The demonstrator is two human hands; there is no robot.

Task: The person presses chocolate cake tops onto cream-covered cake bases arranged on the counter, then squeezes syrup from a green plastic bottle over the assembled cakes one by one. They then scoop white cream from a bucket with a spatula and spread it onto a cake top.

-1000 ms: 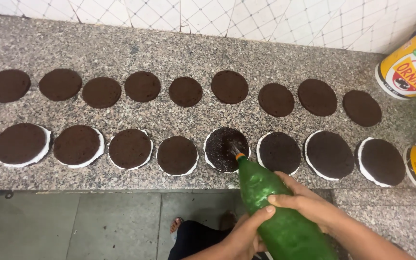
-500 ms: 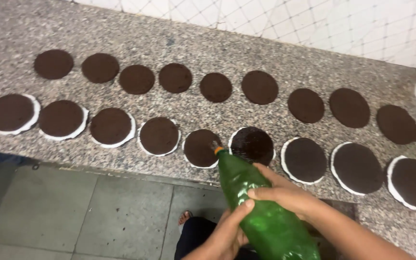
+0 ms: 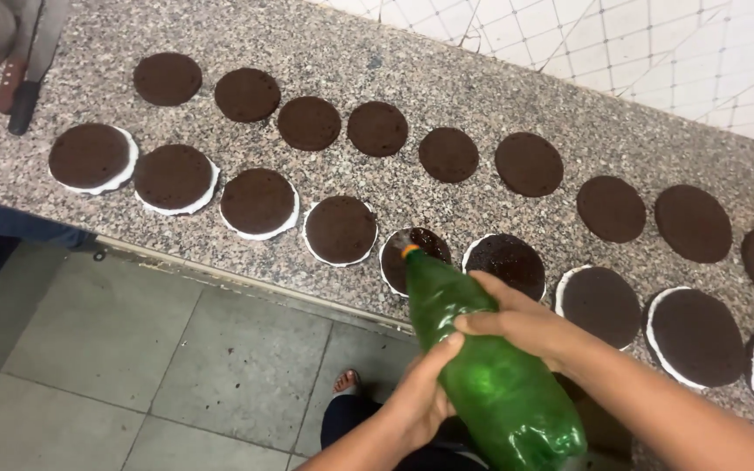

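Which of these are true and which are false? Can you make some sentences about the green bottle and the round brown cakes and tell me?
1. Both hands hold the green bottle. True: the left hand and the right hand grip it.
2. The bottle stands upright on the counter. False: it is tilted, its mouth over a front-row cake.
3. The cakes lie in two rows. True.
4. The back-row cakes sit on white bases. False: only the front-row ones show white rims.
5. The cake under the bottle's mouth looks wet and shiny. True.
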